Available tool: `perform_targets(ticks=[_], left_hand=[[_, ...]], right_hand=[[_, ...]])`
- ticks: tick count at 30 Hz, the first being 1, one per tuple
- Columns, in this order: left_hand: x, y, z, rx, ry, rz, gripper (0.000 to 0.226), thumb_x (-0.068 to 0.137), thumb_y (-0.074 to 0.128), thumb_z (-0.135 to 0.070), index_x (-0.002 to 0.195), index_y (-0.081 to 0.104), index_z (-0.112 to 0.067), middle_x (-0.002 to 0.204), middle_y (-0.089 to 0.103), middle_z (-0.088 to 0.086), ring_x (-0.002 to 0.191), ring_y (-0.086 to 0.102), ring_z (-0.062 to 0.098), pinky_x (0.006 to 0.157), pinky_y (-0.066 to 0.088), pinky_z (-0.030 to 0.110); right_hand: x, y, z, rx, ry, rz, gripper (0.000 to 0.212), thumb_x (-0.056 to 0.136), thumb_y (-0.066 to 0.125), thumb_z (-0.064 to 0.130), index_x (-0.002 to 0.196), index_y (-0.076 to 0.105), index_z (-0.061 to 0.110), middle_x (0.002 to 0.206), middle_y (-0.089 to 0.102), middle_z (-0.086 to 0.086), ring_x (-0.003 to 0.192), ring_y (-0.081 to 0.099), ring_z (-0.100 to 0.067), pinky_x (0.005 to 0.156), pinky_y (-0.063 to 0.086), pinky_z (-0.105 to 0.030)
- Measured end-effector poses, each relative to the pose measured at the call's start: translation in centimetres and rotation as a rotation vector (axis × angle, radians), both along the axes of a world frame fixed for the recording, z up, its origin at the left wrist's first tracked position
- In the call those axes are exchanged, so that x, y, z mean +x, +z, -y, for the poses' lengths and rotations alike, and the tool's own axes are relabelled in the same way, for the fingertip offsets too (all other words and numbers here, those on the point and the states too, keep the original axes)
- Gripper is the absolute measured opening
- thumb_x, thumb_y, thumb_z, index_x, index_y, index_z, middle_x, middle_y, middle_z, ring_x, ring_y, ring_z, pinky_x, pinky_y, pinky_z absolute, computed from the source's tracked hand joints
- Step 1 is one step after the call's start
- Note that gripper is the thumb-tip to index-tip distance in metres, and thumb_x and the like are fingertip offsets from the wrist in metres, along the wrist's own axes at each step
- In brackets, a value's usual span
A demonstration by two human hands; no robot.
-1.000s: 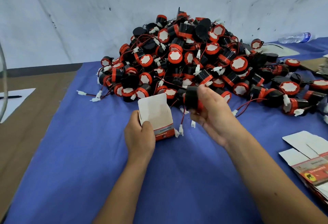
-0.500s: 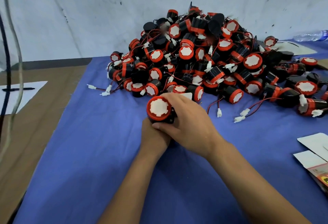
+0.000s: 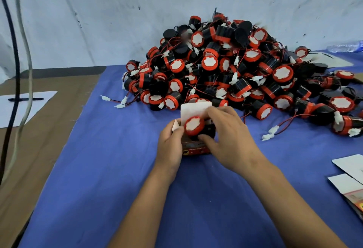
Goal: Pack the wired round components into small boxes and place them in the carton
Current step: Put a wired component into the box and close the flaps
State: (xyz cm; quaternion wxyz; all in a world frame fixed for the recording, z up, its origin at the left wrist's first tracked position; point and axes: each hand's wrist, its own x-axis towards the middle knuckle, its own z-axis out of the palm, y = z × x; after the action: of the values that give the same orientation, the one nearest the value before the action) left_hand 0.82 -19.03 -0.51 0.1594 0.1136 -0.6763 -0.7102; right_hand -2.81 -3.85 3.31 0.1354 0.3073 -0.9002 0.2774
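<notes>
A small red-and-white box (image 3: 196,150) stands on the blue cloth with its white top flap (image 3: 194,108) raised. My left hand (image 3: 170,145) grips the box from its left side. My right hand (image 3: 229,137) holds a round black component with a red rim and white face (image 3: 194,126) at the box's open mouth, partly inside it. Behind them rises a big heap of the same wired components (image 3: 235,67). The carton is not in view.
Flat unfolded boxes (image 3: 351,181) lie at the right edge. Loose white connectors on red-black wires (image 3: 272,132) trail out of the heap. A paper sheet with a pen (image 3: 21,104) lies on the brown tabletop at left, and cables (image 3: 17,70) hang there. A plastic bottle (image 3: 345,46) lies far right.
My right hand brought a component from the heap over the box and has pressed it down into the opening. The box's front and raised flap show again beside my left hand.
</notes>
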Motion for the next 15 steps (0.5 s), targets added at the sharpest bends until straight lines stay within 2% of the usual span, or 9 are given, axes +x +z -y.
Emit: perform_targets(ticks=[2, 4, 6, 8, 10, 11, 13, 15], left_hand=[[0.0, 0.1, -0.2, 0.035, -0.029, -0.032, 0.031, 0.102, 0.047, -0.033, 0.113, 0.074, -0.022, 0.110, 0.077, 0.003, 0.103, 0.072, 0.019, 0.086, 0.061, 0.035], [0.0, 0.0, -0.5, -0.042, -0.024, -0.041, 0.022, 0.107, 0.050, -0.025, 0.115, 0.070, -0.021, 0.109, 0.076, -0.001, 0.100, 0.071, 0.012, 0.079, 0.058, 0.026], [-0.2, -0.2, -0.7, -0.094, -0.021, -0.035, 0.020, 0.107, 0.053, -0.013, 0.117, 0.067, -0.023, 0.109, 0.075, -0.004, 0.101, 0.070, 0.009, 0.079, 0.056, 0.023], [-0.2, -0.3, -0.8, -0.122, -0.020, -0.030, 0.021, 0.106, 0.055, -0.011, 0.117, 0.067, -0.023, 0.107, 0.075, -0.004, 0.099, 0.070, 0.008, 0.078, 0.055, 0.024], [-0.2, -0.2, -0.8, -0.145, -0.010, -0.037, 0.020, 0.105, 0.056, -0.012, 0.117, 0.067, -0.023, 0.107, 0.075, -0.005, 0.099, 0.070, 0.009, 0.080, 0.057, 0.025], [-0.2, -0.2, -0.8, -0.150, -0.005, -0.044, 0.019, 0.105, 0.058, -0.013, 0.118, 0.066, -0.023, 0.108, 0.075, -0.005, 0.100, 0.070, 0.008, 0.081, 0.057, 0.024], [-0.1, -0.2, -0.9, -0.169, 0.010, -0.060, 0.017, 0.106, 0.058, -0.018, 0.119, 0.066, -0.022, 0.108, 0.075, -0.004, 0.098, 0.070, 0.006, 0.079, 0.056, 0.021], [-0.2, -0.3, -0.9, -0.188, 0.032, -0.057, 0.016, 0.108, 0.054, -0.022, 0.117, 0.067, -0.022, 0.104, 0.074, -0.004, 0.095, 0.068, 0.005, 0.076, 0.054, 0.019]], right_hand=[[0.2, -0.4, 0.2, 0.045, 0.013, -0.032, 0.020, 0.090, 0.072, 0.020, 0.110, 0.068, 0.021, 0.117, 0.049, 0.004, 0.119, 0.035, -0.018, 0.101, 0.044, -0.033], [0.5, -0.4, 0.4, 0.081, 0.014, 0.001, 0.026, 0.096, 0.065, 0.017, 0.119, 0.072, 0.027, 0.122, 0.042, 0.003, 0.120, 0.030, -0.018, 0.100, 0.043, -0.029], [0.7, -0.1, 0.3, 0.119, -0.030, 0.011, 0.030, 0.097, 0.064, 0.022, 0.125, 0.069, 0.033, 0.122, 0.040, 0.003, 0.119, 0.036, -0.019, 0.092, 0.049, -0.031], [1.0, 0.7, 0.1, 0.126, -0.138, 0.019, 0.034, 0.092, 0.070, 0.035, 0.125, 0.059, 0.032, 0.119, 0.038, 0.002, 0.104, 0.052, -0.023, 0.073, 0.050, -0.034], [1.2, 1.6, -0.1, 0.153, -0.277, 0.046, 0.042, 0.086, 0.074, 0.047, 0.115, 0.050, 0.027, 0.113, 0.041, 0.001, 0.084, 0.058, -0.027, 0.062, 0.043, -0.034], [1.2, 1.9, -0.2, 0.186, -0.330, 0.047, 0.040, 0.087, 0.073, 0.050, 0.108, 0.051, 0.025, 0.108, 0.047, 0.001, 0.082, 0.059, -0.027, 0.061, 0.041, -0.033], [1.2, 2.3, 0.0, 0.251, -0.378, 0.036, 0.025, 0.092, 0.068, 0.043, 0.097, 0.055, 0.023, 0.095, 0.060, 0.000, 0.083, 0.061, -0.027, 0.060, 0.039, -0.032], [1.3, 2.1, 0.4, 0.240, -0.403, 0.041, 0.013, 0.094, 0.063, 0.026, 0.098, 0.052, 0.020, 0.087, 0.062, -0.002, 0.079, 0.059, -0.028, 0.055, 0.036, -0.032]])
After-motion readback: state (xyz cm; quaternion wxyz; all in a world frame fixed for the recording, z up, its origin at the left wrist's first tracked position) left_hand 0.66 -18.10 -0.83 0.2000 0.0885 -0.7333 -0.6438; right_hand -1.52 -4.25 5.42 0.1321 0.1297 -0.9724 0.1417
